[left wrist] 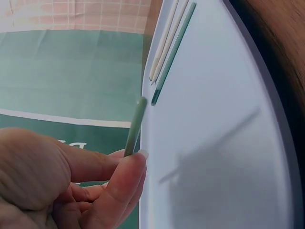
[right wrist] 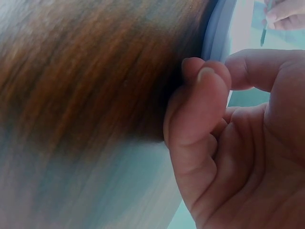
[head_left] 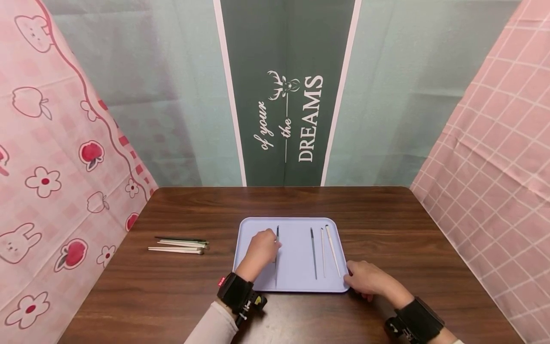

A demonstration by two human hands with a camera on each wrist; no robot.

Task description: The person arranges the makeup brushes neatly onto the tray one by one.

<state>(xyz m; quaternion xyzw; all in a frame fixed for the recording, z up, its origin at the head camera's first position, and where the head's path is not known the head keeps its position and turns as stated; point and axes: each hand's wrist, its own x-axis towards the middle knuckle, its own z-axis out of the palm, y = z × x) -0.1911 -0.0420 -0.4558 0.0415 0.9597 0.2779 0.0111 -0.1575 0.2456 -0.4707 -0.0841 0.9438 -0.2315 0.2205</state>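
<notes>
My left hand [head_left: 260, 247] pinches a slim green brush [left wrist: 135, 125] between thumb and fingertips, over the left part of a pale lavender tray [head_left: 295, 267]. In the left wrist view the handle's rounded end sticks out past the fingers, and a shadow falls on the tray floor. On the tray's right side lie a dark green brush [head_left: 313, 253] and two white-handled brushes, one thin [head_left: 323, 253] and one longer [head_left: 333, 251], roughly side by side. At the near right corner my right hand [head_left: 365, 278] grips the tray's rim [right wrist: 218, 36] with curled fingers.
A small bundle of brushes [head_left: 180, 246], several pale and one dark green, lies on the brown wooden table [head_left: 193, 205] left of the tray. Behind the table hangs a green printed curtain [head_left: 283, 57]; pink patterned cloths [head_left: 47, 143] flank both sides.
</notes>
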